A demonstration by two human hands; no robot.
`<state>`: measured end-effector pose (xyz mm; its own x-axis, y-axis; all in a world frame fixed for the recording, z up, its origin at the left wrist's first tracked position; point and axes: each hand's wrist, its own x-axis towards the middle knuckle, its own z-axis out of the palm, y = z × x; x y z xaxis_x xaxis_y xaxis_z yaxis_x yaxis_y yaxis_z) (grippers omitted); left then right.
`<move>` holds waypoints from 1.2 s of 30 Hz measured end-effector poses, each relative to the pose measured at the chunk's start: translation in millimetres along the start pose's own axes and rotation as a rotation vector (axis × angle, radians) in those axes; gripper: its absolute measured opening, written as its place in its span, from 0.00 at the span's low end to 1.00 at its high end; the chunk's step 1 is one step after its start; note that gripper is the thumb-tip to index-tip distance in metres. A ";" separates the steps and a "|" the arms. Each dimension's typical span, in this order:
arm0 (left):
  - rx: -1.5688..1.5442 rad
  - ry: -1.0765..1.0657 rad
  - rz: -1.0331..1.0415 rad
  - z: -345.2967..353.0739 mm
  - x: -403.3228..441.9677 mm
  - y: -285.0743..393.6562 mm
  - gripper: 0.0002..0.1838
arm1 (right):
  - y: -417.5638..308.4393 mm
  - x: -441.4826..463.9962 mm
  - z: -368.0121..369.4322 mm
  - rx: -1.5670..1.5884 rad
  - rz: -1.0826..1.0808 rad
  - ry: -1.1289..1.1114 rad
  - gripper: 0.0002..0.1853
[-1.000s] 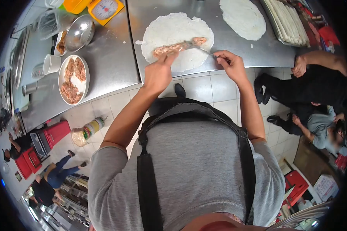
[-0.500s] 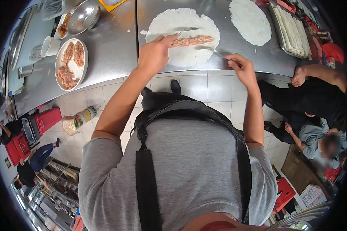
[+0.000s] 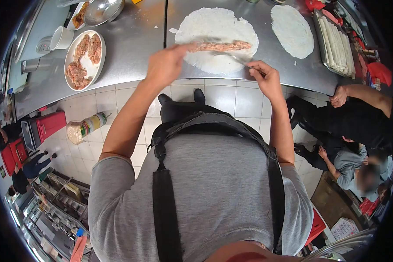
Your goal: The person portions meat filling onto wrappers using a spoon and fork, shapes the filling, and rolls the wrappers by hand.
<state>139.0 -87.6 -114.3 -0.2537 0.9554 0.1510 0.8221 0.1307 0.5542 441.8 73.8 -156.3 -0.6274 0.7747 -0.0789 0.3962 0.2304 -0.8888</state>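
A line of minced meat filling (image 3: 225,46) lies across a round white dough sheet (image 3: 214,24) on the steel table. My left hand (image 3: 167,63) is closed at the left end of that line, on a utensil whose blurred blade shows above the meat. In my right hand (image 3: 266,77) is the handle of a fork (image 3: 236,58), its head on the dough just below the meat. A white oval dish (image 3: 91,72) with more minced meat (image 3: 77,75) stands to the left.
Right of the dough lies a second sheet (image 3: 292,31), then a tray of pale rolls (image 3: 338,46). A metal bowl (image 3: 104,12) and white cup (image 3: 61,38) stand at the left. A co-worker's hand (image 3: 339,97) rests by the table's right edge.
The filling has become one longer, more even line. My left hand has moved left to its end, and the fork has come off the meat to its near side. The view has shifted.
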 end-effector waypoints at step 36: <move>0.025 0.505 -0.455 -95.5 -97.3 -47.2 0.17 | -106.9 25.7 102.1 0.395 0.016 -0.341 0.24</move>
<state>76.2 -212.0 -77.0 -0.7792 0.5637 0.2741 0.5870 0.5028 0.6345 314.9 9.0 -109.4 -0.8320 0.5254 -0.1783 0.1660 -0.0709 -0.9836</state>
